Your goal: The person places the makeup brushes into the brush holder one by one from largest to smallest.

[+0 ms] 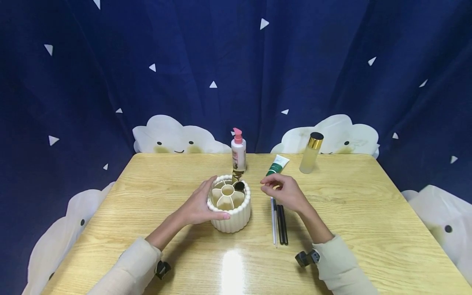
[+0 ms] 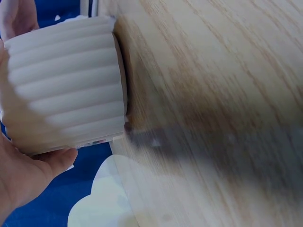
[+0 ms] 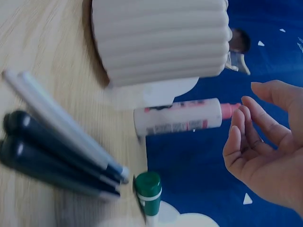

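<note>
A cream ribbed round organizer [image 1: 230,219] with petal-shaped compartments stands on the table. My left hand [image 1: 200,205] grips it from the left, thumb on the near side and fingers at the far rim. A dark-ended item [image 1: 239,186] and a shiny gold piece [image 1: 237,175] show at its back right; their kind is unclear. To the right my right hand [image 1: 285,191] hovers with loosely bent fingers, nothing between them. Below that hand lie slim sticks, pale [image 1: 273,225] and black [image 1: 282,227], side by side. In the right wrist view the organizer [image 3: 161,40] appears beside my right hand [image 3: 272,146].
Behind the organizer stands a white pump bottle [image 1: 239,155] with a pink top. A green and white tube [image 1: 278,164] lies beyond my right hand. Farther right is a clear bottle [image 1: 309,157] with a gold and black cap. A blue curtain [image 1: 236,61] hangs behind the table.
</note>
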The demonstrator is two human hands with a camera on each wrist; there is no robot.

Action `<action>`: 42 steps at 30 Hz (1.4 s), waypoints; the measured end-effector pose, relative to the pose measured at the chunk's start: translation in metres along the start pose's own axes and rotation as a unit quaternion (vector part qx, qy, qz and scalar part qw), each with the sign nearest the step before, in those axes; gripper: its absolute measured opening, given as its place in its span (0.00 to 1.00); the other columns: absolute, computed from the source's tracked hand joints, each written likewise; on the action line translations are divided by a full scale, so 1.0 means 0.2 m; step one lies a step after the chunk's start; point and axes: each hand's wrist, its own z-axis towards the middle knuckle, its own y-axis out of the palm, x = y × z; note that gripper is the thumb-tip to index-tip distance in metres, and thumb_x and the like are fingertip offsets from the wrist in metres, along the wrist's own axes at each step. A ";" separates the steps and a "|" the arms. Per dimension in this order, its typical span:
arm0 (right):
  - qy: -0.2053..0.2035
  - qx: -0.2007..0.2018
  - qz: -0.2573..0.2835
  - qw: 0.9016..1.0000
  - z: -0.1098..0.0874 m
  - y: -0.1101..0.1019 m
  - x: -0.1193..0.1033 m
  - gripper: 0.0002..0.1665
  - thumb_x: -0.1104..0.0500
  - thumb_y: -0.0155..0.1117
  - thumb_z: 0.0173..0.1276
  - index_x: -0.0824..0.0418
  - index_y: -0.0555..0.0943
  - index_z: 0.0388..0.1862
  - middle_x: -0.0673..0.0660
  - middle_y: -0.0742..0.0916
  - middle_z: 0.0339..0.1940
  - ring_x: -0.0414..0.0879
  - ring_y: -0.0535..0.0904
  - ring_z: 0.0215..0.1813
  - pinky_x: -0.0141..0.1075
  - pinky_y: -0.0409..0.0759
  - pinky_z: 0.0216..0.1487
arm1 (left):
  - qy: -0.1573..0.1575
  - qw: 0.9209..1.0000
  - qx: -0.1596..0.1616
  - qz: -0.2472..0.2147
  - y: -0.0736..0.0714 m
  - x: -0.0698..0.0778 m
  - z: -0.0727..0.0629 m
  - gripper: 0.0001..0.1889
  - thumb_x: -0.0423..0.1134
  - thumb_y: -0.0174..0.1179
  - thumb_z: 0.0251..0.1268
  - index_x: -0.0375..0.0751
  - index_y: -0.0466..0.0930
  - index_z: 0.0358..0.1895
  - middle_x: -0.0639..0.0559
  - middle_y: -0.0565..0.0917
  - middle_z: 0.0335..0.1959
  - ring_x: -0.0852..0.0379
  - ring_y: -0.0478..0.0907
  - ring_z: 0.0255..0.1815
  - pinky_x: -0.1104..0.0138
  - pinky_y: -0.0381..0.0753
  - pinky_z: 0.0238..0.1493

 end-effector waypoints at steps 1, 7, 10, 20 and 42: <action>0.004 0.000 0.002 1.000 0.00 -0.01 0.01 0.11 0.60 0.66 0.63 0.64 0.83 0.42 0.58 0.85 0.35 0.40 0.78 0.36 0.28 0.77 0.35 | 0.002 1.000 0.003 0.002 0.00 0.00 0.00 0.67 0.68 0.73 0.29 0.45 0.46 0.75 0.42 0.59 0.72 0.40 0.61 0.70 0.42 0.65 0.65; 0.046 -0.010 -0.014 0.999 -0.03 -0.05 0.11 0.12 0.60 0.66 0.61 0.66 0.82 0.41 0.59 0.86 0.34 0.41 0.79 0.35 0.27 0.77 0.34 | -0.007 1.000 0.005 0.005 0.00 0.01 0.01 0.68 0.70 0.73 0.27 0.44 0.47 0.75 0.41 0.58 0.73 0.40 0.59 0.72 0.42 0.64 0.66; 0.074 -0.025 -0.036 0.996 -0.05 -0.07 0.18 0.12 0.60 0.66 0.60 0.66 0.82 0.40 0.57 0.85 0.32 0.41 0.78 0.34 0.27 0.76 0.34 | -0.015 1.000 0.002 0.000 0.00 0.01 0.00 0.68 0.69 0.73 0.27 0.46 0.46 0.75 0.42 0.59 0.73 0.40 0.59 0.72 0.42 0.64 0.66; 0.126 -0.081 -0.089 0.985 -0.10 -0.12 0.32 0.16 0.61 0.69 0.55 0.69 0.79 0.39 0.56 0.83 0.31 0.43 0.76 0.32 0.28 0.75 0.29 | -0.010 1.000 0.014 -0.013 0.01 0.00 0.00 0.67 0.69 0.73 0.27 0.48 0.46 0.75 0.43 0.60 0.72 0.41 0.61 0.71 0.42 0.64 0.66; 0.186 -0.092 -0.168 0.964 -0.12 -0.05 0.30 0.06 0.65 0.67 0.51 0.63 0.79 0.18 0.54 0.83 0.13 0.41 0.77 0.17 0.29 0.72 0.18 | -0.014 1.000 0.014 -0.016 0.01 0.02 -0.01 0.68 0.68 0.74 0.28 0.45 0.46 0.75 0.43 0.59 0.73 0.43 0.61 0.71 0.44 0.64 0.67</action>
